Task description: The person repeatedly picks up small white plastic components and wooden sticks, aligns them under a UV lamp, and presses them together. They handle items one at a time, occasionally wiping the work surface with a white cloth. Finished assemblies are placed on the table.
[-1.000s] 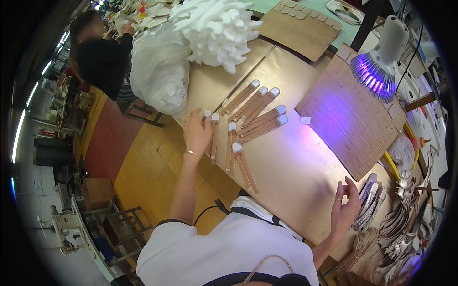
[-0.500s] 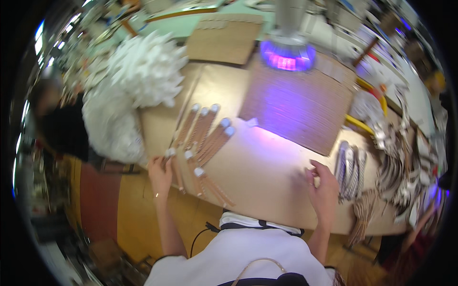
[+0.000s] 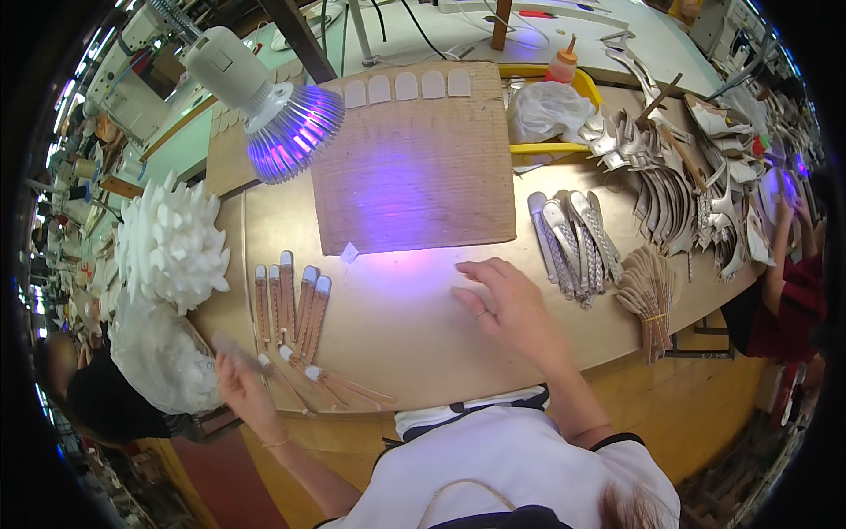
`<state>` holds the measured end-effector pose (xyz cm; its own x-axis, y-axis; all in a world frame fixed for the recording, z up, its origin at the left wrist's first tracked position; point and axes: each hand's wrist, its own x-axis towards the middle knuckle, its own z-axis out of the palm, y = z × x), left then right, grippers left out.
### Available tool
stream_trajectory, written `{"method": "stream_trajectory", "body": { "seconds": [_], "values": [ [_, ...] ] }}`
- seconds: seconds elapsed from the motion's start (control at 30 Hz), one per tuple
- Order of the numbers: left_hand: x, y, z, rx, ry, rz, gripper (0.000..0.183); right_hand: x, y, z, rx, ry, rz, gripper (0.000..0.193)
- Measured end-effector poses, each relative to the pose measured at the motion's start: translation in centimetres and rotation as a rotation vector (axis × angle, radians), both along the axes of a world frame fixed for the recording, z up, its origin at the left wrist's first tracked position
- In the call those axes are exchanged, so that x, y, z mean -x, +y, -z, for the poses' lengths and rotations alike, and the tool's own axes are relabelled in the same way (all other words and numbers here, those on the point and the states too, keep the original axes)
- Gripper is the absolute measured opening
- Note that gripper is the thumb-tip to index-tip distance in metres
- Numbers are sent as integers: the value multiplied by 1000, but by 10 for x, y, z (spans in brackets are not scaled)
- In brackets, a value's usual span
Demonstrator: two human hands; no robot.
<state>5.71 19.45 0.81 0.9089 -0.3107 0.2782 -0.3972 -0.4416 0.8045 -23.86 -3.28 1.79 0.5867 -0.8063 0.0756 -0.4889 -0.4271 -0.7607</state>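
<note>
A blurred strap (image 3: 233, 347) is held in the left hand (image 3: 245, 388) at the table's (image 3: 432, 339) left edge, beside the laid-out brown straps (image 3: 286, 304). The right hand (image 3: 511, 309), thumb and fingers loosely parted, is placed below the brown board (image 3: 441, 176).

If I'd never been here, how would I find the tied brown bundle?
Find the big brown board on the gold table, then look right to grey braided straps. Right of them, at the near edge, lies the tied brown bundle. Unlike the straps, it has a yellow band.
</note>
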Motion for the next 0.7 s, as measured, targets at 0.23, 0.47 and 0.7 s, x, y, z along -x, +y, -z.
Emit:
{"method": "stream_trajectory", "body": {
  "seconds": [0.23,0.47,0.7],
  "values": [
    [140,-128,-23,205,554,937,25,-21,18,-6,-549,-552,-123,29],
    [138,-139,-18,-222,-85,945,59,27,-1,9,-676,-517,201,28],
    [83,1,37,-677,-208,195,78,56,-25,34,-720,-477,335,31]
  ]
}}
